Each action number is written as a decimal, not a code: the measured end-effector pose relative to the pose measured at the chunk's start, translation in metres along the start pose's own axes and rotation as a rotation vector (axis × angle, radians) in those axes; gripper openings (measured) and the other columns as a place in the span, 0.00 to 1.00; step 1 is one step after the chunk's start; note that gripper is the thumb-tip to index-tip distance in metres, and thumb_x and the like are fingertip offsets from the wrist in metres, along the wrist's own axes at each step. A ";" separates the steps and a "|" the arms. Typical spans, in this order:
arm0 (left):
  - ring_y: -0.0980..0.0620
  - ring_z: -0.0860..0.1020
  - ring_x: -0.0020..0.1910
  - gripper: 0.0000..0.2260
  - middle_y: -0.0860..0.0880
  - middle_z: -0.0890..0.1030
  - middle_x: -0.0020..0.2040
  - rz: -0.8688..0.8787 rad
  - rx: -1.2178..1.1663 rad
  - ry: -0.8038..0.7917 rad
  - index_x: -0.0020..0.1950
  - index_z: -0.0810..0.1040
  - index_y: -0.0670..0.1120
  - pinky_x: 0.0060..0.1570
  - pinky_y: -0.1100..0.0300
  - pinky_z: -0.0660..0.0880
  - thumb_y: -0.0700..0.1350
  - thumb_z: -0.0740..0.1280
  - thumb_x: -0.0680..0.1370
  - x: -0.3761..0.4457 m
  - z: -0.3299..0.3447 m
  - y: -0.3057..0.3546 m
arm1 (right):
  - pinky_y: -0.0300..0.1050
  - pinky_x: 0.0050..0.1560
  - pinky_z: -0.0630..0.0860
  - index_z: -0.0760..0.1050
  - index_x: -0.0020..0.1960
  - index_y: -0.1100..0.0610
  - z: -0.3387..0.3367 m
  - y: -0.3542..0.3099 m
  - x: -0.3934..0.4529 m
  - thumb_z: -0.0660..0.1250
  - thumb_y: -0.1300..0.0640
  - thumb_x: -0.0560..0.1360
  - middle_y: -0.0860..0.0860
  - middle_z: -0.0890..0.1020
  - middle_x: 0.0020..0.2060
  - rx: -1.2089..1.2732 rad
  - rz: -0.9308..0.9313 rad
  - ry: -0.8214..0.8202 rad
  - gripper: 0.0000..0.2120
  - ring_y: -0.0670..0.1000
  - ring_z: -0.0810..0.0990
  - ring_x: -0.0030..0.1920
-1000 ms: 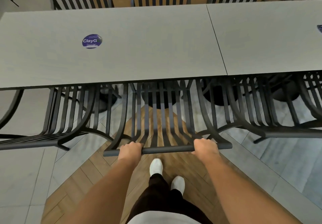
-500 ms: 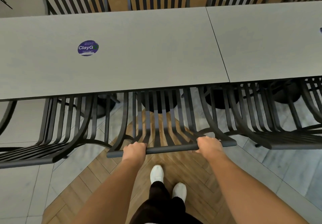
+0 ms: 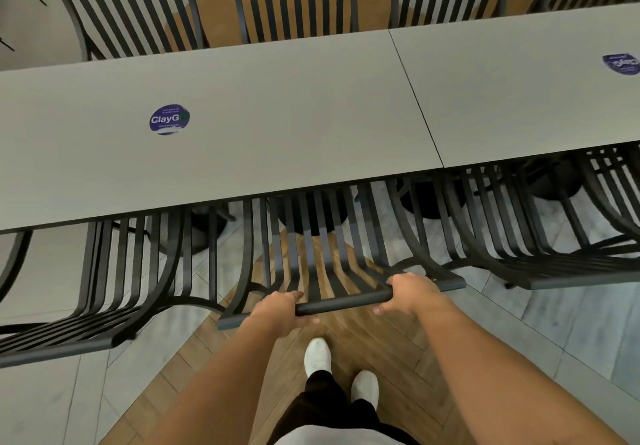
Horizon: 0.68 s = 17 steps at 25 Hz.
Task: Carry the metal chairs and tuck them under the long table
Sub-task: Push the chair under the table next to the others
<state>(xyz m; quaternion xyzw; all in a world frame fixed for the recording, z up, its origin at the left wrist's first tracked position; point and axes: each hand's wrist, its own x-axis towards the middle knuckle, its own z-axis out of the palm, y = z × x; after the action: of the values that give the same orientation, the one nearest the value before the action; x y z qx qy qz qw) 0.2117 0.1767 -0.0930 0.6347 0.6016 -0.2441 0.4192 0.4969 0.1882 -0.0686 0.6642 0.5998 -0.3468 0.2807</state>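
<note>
While the seat of the black slatted metal chair (image 3: 322,257) is already partly hidden beneath the near edge of the long grey rectangular table (image 3: 277,126), its rounded top rail is gripped by both hands. The left hand (image 3: 280,313) is curled round the rail left of its middle, knuckles up and thumb tucked under. The right hand (image 3: 407,292) is wrapped round the same rail further right, with its fingertips seen curling beneath the bar. The chair's backrest is tilted towards the person, and its slats run down and forward under the tabletop.

Just beside it on the left, a second black slatted chair (image 3: 114,289) is tucked under the table; on the right, a third black slatted chair (image 3: 512,237) is likewise pushed in. Across the table, three more black slatted chairs (image 3: 294,1) are lined up along the far edge. A round purple sticker (image 3: 169,119) marked "ClayGo" is stuck on the tabletop, and another purple sticker (image 3: 621,64) is seen near the right border. A thin seam is visible where two tabletop sections meet. Below the rail, two white shoes (image 3: 318,354) are planted on a herringbone wooden floor strip (image 3: 242,368), which is flanked by pale grey tiles.
</note>
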 end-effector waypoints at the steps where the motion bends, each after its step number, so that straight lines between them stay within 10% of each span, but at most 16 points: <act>1: 0.46 0.77 0.64 0.40 0.47 0.76 0.70 0.038 -0.039 -0.012 0.81 0.63 0.51 0.65 0.51 0.75 0.69 0.68 0.75 -0.003 -0.006 0.007 | 0.53 0.63 0.77 0.73 0.72 0.52 -0.003 0.001 -0.005 0.73 0.30 0.70 0.52 0.79 0.65 0.054 -0.006 0.009 0.39 0.55 0.78 0.65; 17: 0.47 0.82 0.50 0.18 0.45 0.83 0.58 0.530 0.205 0.119 0.67 0.78 0.46 0.53 0.50 0.81 0.54 0.58 0.86 -0.002 -0.037 0.264 | 0.48 0.50 0.77 0.79 0.63 0.55 0.001 0.199 -0.095 0.58 0.44 0.84 0.55 0.83 0.56 0.409 0.446 0.520 0.18 0.58 0.82 0.56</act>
<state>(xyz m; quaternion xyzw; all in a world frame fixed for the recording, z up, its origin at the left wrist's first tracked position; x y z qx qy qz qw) 0.4595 0.2264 -0.0088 0.8220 0.4104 -0.1480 0.3659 0.6904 0.1059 -0.0025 0.8859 0.4107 -0.2099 0.0499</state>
